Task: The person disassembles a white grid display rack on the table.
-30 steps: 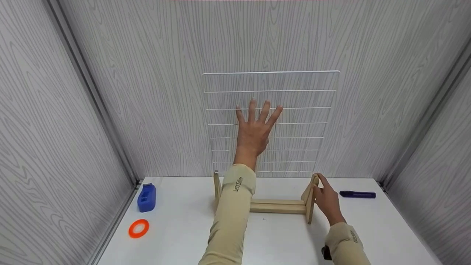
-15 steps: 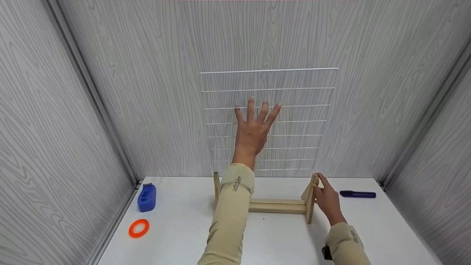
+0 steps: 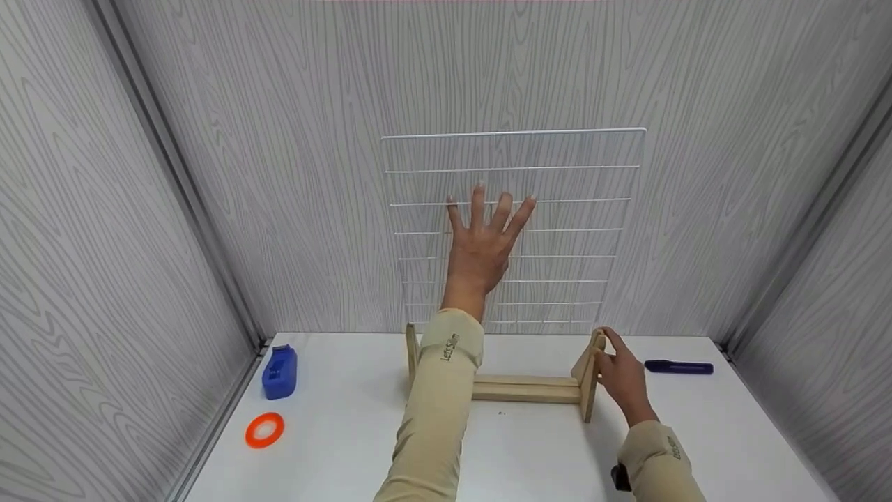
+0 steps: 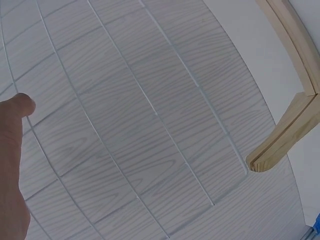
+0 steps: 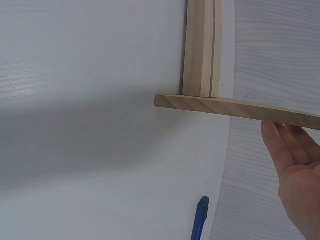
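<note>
**Fingers spread flat on wire grid; other hand steadies wooden stand**

Fingers (image 3: 499, 209) of the left hand (image 3: 483, 247) are straight and fanned apart, laid flat against the white wire grid panel (image 3: 557, 183). They curl round no wire. In the left wrist view only the thumb and the edge of the palm show, lying against the panel, and the grid wires run across the grey wood-grain wall behind.

The grid panel stands upright against the back wall (image 3: 279, 174), its lower edge down at the wooden stand (image 3: 526, 389) on the white table (image 3: 348, 446). Whether that edge sits in the stand's slot cannot be told.

The right hand (image 3: 622, 380) rests on the stand's right end piece (image 3: 589, 376), fingers lying along its outer face and loosely bent. In the right wrist view the fingers lie nearly straight under the end piece's edge, touching it. The grip is light; no firm clasp is visible.

Other items on the table: a blue marker (image 3: 679, 367) just right of the right hand, a blue tape dispenser (image 3: 280, 372) near the left wall, and an orange tape roll (image 3: 264, 429) in front of it. Both lie well apart from the stand.
</note>
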